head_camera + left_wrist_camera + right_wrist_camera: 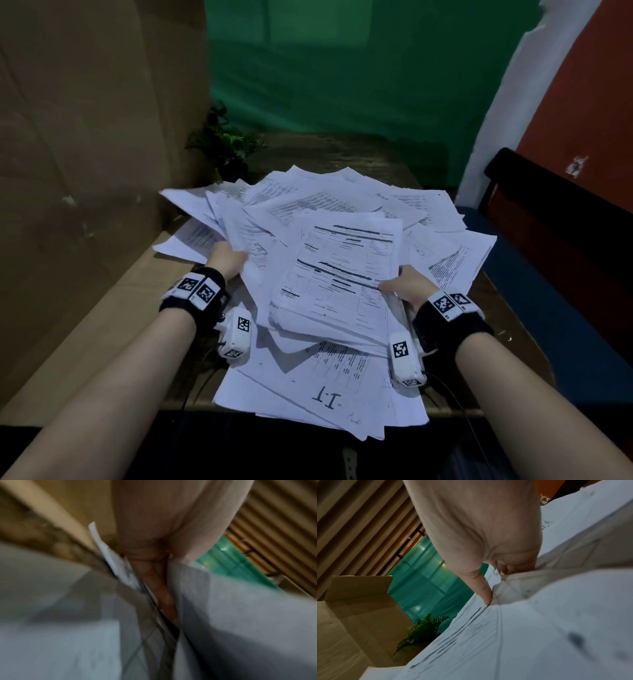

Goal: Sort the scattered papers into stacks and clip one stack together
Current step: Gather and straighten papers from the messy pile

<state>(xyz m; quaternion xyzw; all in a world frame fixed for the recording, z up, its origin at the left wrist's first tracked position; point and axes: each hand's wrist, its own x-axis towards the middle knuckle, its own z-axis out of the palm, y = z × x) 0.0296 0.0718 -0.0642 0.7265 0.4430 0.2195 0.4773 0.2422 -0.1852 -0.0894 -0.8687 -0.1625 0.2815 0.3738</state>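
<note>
1. Our right hand grasps the right edge of a thick bundle of printed forms; the thumb lies on the top sheet and the other fingers are under the bundle.
2. Our left hand is pushed in between loose sheets on the left side of the pile. In the left wrist view the fingers go between two layers of paper; we cannot tell if they close on them.
3. The bundle lies tilted on top of the scattered papers, which cover most of the wooden table.
4. Near us, a sheet marked "I.I" hangs over the table edge.
5. A cardboard box stands at the left, and a small green plant is behind the pile.
</note>
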